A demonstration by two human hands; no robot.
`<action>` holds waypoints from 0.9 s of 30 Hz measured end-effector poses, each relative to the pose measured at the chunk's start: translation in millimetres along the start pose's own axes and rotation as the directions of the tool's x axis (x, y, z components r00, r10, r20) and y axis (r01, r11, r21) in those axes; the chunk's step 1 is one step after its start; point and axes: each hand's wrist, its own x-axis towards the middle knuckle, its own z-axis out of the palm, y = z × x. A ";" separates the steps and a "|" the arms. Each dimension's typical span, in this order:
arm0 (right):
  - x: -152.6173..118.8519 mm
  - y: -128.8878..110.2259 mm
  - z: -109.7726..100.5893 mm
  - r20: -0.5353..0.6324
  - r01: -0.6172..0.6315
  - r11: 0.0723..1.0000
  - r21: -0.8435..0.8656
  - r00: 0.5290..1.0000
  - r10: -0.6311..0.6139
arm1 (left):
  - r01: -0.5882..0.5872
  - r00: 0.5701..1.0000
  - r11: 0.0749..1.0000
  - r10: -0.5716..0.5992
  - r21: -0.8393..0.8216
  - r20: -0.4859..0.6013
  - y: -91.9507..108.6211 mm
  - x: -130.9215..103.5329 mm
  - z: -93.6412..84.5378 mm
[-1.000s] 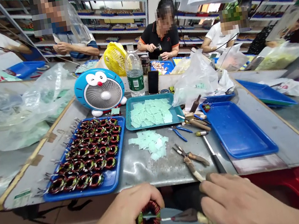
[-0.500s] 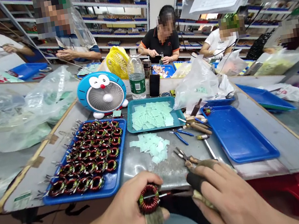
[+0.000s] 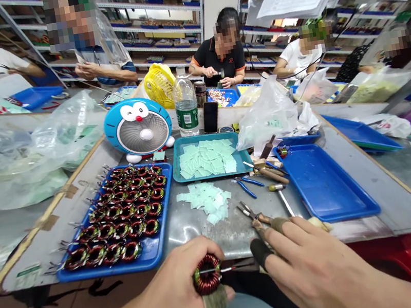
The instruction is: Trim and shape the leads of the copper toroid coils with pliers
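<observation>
My left hand [image 3: 189,281] is closed around a toroidal coil [image 3: 208,274] wound with dark red copper wire, held above my lap. A pale strip runs across its hole, and a lead sticks out to the right. An olive wrap [image 3: 215,303] covers part of my left thumb. My right hand [image 3: 300,258] is at the table's front edge with fingers stretched forward, a black cover on one and an olive one on another. Its fingertips are over the handle ends of a pair of pliers [image 3: 249,211]; whether they touch is hidden.
A blue tray [image 3: 157,247] of similar coils stands left. Pale green sheets fill a teal tray [image 3: 244,167], with a loose pile [image 3: 209,203] before it. Blue pliers [image 3: 248,189] and a hammer [image 3: 285,201] lie right, beside another blue tray [image 3: 334,180]. A fan [image 3: 139,128] stands behind.
My right hand has moved slightly forward, and its fingers now reach over the pliers' handle ends. My left hand still holds the coil, slightly farther right.
</observation>
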 end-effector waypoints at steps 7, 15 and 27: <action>1.1 -18.4 16.7 -0.097 -0.106 0.994 0.034 0.989 0.109 | 0.064 0.986 0.998 -0.063 0.001 -0.156 -7.8 -3.0 6.9; -0.8 -24.5 33.8 -0.016 -0.239 0.848 0.474 0.960 0.280 | 0.166 0.980 0.844 -0.200 -0.510 -0.013 -18.3 -3.8 6.2; 7.9 -26.9 34.6 0.109 -0.248 0.769 0.589 0.967 0.229 | 0.139 0.980 0.697 -0.199 -0.704 -0.004 -19.8 -2.8 21.3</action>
